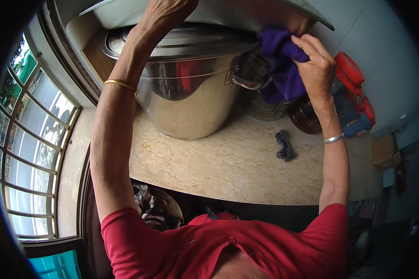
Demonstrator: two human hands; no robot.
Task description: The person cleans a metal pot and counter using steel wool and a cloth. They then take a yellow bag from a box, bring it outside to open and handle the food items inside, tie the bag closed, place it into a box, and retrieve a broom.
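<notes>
My right hand [317, 65] pinches a purple cloth [284, 65], which hangs down beside a large steel pot. My left hand [172, 10] reaches up over the pot's lid to the top edge of the view, where its fingers are cut off. The big shiny pot [191, 102] stands on the counter with a ridged steel lid [200, 44] on it. Its side handle [246, 81] sticks out toward the cloth. Behind the lid runs a wide metal sheet or shelf [228, 14], close to both hands.
A dark scouring pad [285, 146] lies on the marble-patterned counter [209, 172]. Jars with red lids [349, 73] stand at the right by the wall. A barred window [37, 153] is on the left. Below the counter edge sits a round container [172, 209] with patterned fabric.
</notes>
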